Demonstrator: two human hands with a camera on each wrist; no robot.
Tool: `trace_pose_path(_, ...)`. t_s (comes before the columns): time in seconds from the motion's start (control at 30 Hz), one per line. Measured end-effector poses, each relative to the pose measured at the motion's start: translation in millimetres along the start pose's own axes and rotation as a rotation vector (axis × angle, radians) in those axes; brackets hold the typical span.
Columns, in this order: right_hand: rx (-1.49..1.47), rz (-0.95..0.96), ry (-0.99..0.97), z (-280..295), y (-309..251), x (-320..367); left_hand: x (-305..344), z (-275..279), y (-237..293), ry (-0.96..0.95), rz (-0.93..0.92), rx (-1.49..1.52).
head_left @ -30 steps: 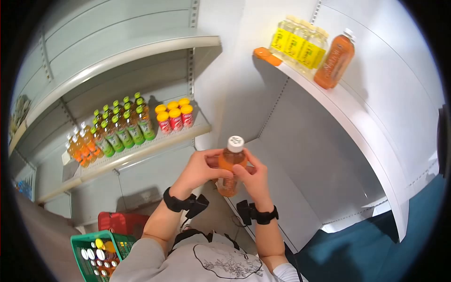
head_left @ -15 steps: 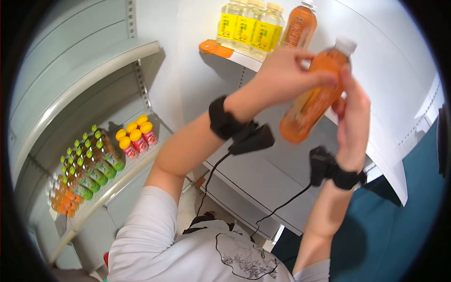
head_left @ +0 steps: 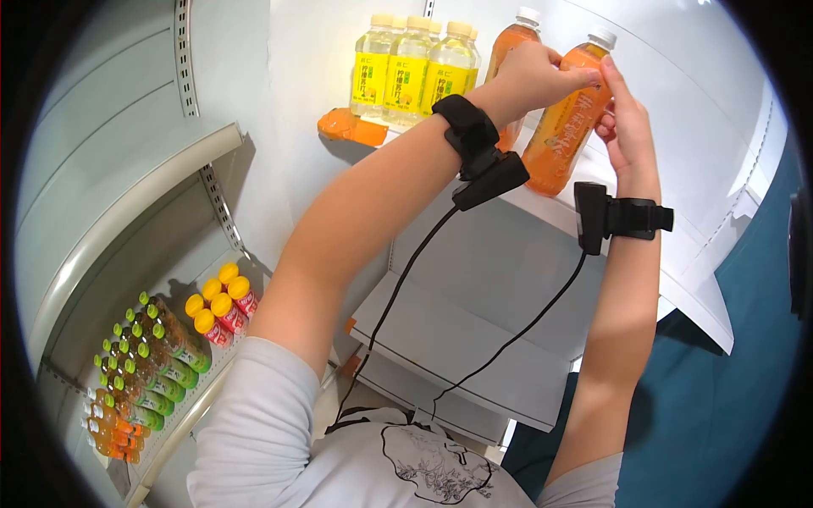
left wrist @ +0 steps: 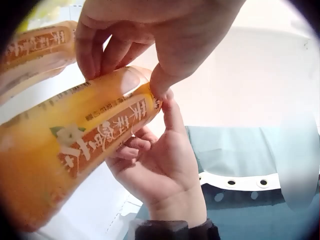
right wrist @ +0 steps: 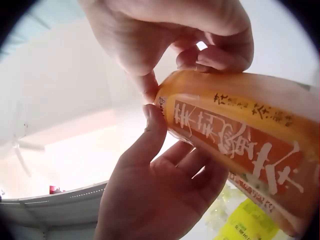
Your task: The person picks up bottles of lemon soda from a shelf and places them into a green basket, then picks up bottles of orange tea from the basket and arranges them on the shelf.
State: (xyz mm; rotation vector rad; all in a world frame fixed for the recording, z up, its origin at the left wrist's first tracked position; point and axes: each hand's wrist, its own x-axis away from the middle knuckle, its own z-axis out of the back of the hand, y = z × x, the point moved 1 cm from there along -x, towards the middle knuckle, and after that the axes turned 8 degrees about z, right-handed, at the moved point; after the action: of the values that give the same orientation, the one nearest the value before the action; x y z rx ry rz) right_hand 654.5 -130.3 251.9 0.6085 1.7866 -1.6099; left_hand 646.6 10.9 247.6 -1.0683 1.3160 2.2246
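Note:
Both my hands hold an orange tea bottle (head_left: 561, 131) with a white cap, its upper end leaning right, at the front of the upper right shelf. My left hand (head_left: 539, 78) grips its upper part from the left, thumb across the front. From the other side my right hand (head_left: 633, 135) pinches it, its thumb near the left thumb just below the cap. The label faces me, and in the left wrist view large white characters run along the bottle (left wrist: 85, 130). A second orange bottle (head_left: 511, 41) stands close behind, partly hidden by my left hand.
Yellow-labelled clear bottles (head_left: 406, 80) stand left on the same shelf, beside an orange object (head_left: 351, 127) at its edge. Lower left, another shelf holds green-capped bottles (head_left: 174, 339), yellow-capped red containers (head_left: 224, 309) and small orange bottles (head_left: 114, 432). Black cables (head_left: 398, 279) hang from my wrist cameras.
Both hands have carried the orange bottle from in front of my body up and forward to the right-hand shelf, beside the other orange bottle. The head view has turned right.

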Motion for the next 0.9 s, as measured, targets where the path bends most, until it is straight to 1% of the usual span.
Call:
trace_pose_path(0.07, 0.044, -0.014, -0.014, 1.6, 4.2, -0.8, -2.3, -1.6, -2.8, -0.079, 0.081, 0.040)
trace_pose_path(0.1, 0.086, -0.040, -0.035, 1.6, 3.6, -0.1, -1.8, -0.4, -4.0, -0.085, 0.071, 0.048)
trace_pose_path(0.17, 0.157, -0.016, -0.043, 0.3, 0.6, 4.0, 1.2, -0.2, -7.3, -0.098, 0.088, 0.156)
trace_pose_path(0.2, 0.175, -0.016, -0.034, -0.6, 0.6, 4.8, 2.7, -0.5, -7.7, -0.061, 0.071, 0.150)
trace_pose_path(0.23, 0.193, -0.017, -0.028, -1.7, 0.8, 5.9, 4.9, -0.8, -8.1, -0.064, 0.073, 0.154)
trace_pose_path(0.3, 0.217, -0.019, -0.042, -3.0, -1.3, 11.2, 13.8, -0.2, -5.3, 0.026, -0.040, -0.092)
trace_pose_path(0.33, 0.238, -0.019, -0.055, -3.4, -1.9, 12.9, 18.0, -2.3, -3.9, 0.029, -0.038, -0.089)
trace_pose_path(0.4, 0.251, -0.024, -0.075, -2.0, -2.0, 12.2, 24.0, -7.0, -0.2, 0.152, -0.064, -0.183)
trace_pose_path(0.53, 0.284, -0.007, -0.123, -1.6, -6.0, 14.3, 26.5, -7.3, 6.9, 0.195, -0.066, -0.260)
trace_pose_path(0.63, 0.280, -0.033, -0.177, 2.6, -3.2, 7.3, 27.4, -7.6, 10.1, 0.177, -0.016, -0.257)
trace_pose_path(0.7, 0.283, -0.034, -0.185, 3.3, 2.4, 1.2, 26.2, -13.2, 6.6, 0.256, -0.028, -0.247)
trace_pose_path(0.83, 0.275, -0.056, -0.192, 2.7, 12.5, -9.5, 23.7, -22.3, 4.2, 0.337, -0.058, -0.253)
trace_pose_path(0.9, 0.266, -0.063, -0.200, 3.1, 16.7, -14.4, 21.4, -24.8, 4.5, 0.260, 0.056, -0.256)
